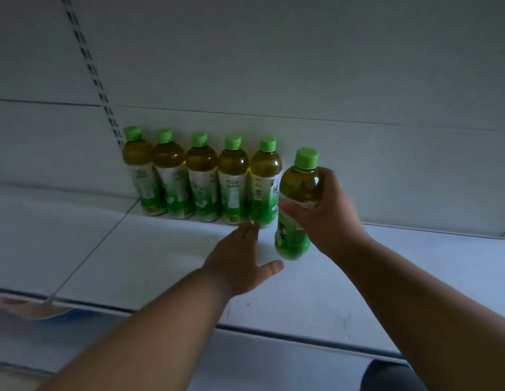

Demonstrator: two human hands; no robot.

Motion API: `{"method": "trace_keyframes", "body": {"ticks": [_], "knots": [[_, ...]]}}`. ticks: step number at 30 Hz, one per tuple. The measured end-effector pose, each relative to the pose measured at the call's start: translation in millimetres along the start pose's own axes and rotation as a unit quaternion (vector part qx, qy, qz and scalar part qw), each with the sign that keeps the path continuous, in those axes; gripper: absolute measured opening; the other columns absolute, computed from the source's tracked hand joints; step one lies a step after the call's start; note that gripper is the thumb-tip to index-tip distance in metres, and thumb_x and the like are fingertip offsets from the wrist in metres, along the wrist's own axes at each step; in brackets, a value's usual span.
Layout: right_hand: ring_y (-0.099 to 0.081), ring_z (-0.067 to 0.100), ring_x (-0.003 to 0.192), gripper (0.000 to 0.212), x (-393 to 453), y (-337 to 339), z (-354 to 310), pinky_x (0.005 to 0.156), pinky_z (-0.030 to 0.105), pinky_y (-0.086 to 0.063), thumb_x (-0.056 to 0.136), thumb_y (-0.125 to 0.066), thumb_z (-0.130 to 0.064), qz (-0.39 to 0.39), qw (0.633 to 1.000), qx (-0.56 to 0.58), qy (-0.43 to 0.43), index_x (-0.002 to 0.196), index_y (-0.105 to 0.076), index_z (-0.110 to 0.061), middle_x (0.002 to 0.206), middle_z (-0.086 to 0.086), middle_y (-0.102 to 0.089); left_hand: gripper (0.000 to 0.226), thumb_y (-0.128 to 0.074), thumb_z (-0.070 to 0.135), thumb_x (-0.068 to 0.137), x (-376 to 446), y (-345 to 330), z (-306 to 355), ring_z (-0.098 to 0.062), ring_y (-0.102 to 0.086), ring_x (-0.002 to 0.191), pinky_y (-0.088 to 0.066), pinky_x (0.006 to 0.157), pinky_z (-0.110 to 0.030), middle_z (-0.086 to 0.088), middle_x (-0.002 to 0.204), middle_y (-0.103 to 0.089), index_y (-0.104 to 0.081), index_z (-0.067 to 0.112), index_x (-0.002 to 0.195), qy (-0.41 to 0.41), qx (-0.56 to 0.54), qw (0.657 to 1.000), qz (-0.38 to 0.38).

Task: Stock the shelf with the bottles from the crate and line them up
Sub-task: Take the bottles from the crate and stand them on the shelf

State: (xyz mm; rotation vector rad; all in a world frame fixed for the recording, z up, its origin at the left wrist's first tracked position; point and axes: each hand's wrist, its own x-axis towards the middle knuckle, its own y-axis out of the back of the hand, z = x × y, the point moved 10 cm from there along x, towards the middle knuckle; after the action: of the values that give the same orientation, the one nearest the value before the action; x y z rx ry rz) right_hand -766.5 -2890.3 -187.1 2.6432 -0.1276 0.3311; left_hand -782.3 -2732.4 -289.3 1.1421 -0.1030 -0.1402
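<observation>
The clear plastic bottle of amber tea with a green screw cap and green-and-white label (297, 204) hangs slightly tilted above the white metal shelf (161, 244), just right of the row of five matching bottles (202, 179) standing against the back panel. The right hand (327, 213) wraps its waist, a sound hold, since a full bottle is probably weighty and smooth (the label gives purchase). The left hand (240, 258) reaches flat-fingered, holding nothing, toward the row's end.
</observation>
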Motion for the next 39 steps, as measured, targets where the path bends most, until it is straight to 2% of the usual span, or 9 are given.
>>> {"method": "trace_keyframes", "body": {"ticks": [6,8,12,16,19,25,30,35,39], "knots": [[-0.064,0.014,0.1,0.071,26,-4,27,0.088,0.041,-0.055,0.072,-0.087,-0.037,0.027,0.999,-0.016,-0.011,0.128,-0.045,-0.028,0.109,-0.011,-0.064,0.102,-0.039,0.078,0.08,25,-38,11,-0.033,-0.015,0.146,-0.018,0.119,-0.042,-0.017,0.16,-0.012,-0.015,0.013,0.154,-0.032,0.141,0.989,0.022],[-0.064,0.014,0.101,0.073,27,-6,34,0.09,0.043,-0.056,0.072,-0.087,-0.037,0.027,0.999,-0.017,-0.02,0.13,-0.044,-0.029,0.111,-0.012,-0.063,0.098,-0.035,0.076,0.084,22,-47,11,-0.033,-0.009,0.148,-0.01,0.121,-0.041,-0.019,0.161,-0.006,-0.014,0.009,0.154,-0.035,0.154,0.987,0.016],[-0.062,0.016,0.108,0.082,26,-7,44,0.09,0.043,-0.055,0.073,-0.084,-0.04,0.021,0.998,-0.055,-0.019,0.14,-0.037,-0.03,0.122,-0.009,-0.061,0.11,-0.003,0.078,0.073,22,-57,8,-0.03,0.0,0.149,0.0,0.121,-0.041,-0.021,0.161,-0.006,-0.008,0.003,0.153,-0.04,0.189,0.981,-0.005],[-0.064,0.019,0.1,0.051,26,-17,69,0.076,0.036,-0.054,0.081,-0.077,-0.035,-0.015,0.985,-0.165,-0.047,0.123,-0.05,-0.023,0.116,-0.002,-0.064,0.1,-0.02,0.075,0.087,26,-65,3,-0.026,0.009,0.149,0.003,0.121,-0.041,-0.017,0.162,0.004,0.001,0.004,0.154,-0.035,0.177,0.983,-0.043],[-0.062,0.016,0.09,0.035,29,-20,76,0.062,0.027,-0.044,0.086,-0.073,-0.036,-0.013,0.98,-0.191,-0.052,0.111,-0.054,-0.021,0.109,-0.005,-0.062,0.097,-0.02,0.073,0.09,26,-65,2,-0.024,0.014,0.149,0.004,0.12,-0.041,-0.016,0.162,0.011,0.006,0.005,0.154,-0.029,0.175,0.982,-0.06],[-0.064,0.02,0.094,0.034,39,-26,75,0.076,0.041,-0.057,0.088,-0.072,-0.033,0.007,0.982,-0.187,-0.036,0.111,-0.052,-0.018,0.112,-0.002,-0.061,0.096,-0.013,0.073,0.089,28,-68,0,-0.023,0.018,0.148,0.006,0.12,-0.04,-0.014,0.161,0.016,0.012,0.007,0.153,-0.027,0.196,0.977,-0.077],[-0.06,0.019,0.097,0.034,56,-26,73,0.074,0.031,-0.05,0.089,-0.071,-0.029,0.012,0.984,-0.173,-0.042,0.114,-0.053,-0.015,0.113,0.0,-0.06,0.095,-0.013,0.074,0.089,27,-68,-1,-0.022,0.02,0.147,0.007,0.12,-0.038,-0.013,0.161,0.018,0.014,0.009,0.153,-0.03,0.178,0.981,-0.069],[-0.061,0.021,0.105,0.041,54,-25,74,0.081,0.033,-0.053,0.09,-0.07,-0.028,-0.002,0.981,-0.186,-0.053,0.124,-0.052,-0.014,0.12,0.002,-0.06,0.106,0.0,0.079,0.074,27,-66,-1,-0.021,0.018,0.148,0.006,0.121,-0.037,-0.012,0.161,0.018,0.014,0.01,0.153,-0.026,0.165,0.984,-0.06],[-0.055,0.025,0.121,0.061,34,-19,69,0.093,0.037,-0.05,0.089,-0.072,-0.031,0.0,0.976,-0.203,-0.073,0.138,-0.04,-0.012,0.136,0.006,-0.051,0.097,-0.019,0.074,0.088,26,-65,0,-0.02,0.017,0.148,0.004,0.121,-0.037,-0.011,0.161,0.017,0.012,0.01,0.154,-0.02,0.148,0.987,-0.061]]}}
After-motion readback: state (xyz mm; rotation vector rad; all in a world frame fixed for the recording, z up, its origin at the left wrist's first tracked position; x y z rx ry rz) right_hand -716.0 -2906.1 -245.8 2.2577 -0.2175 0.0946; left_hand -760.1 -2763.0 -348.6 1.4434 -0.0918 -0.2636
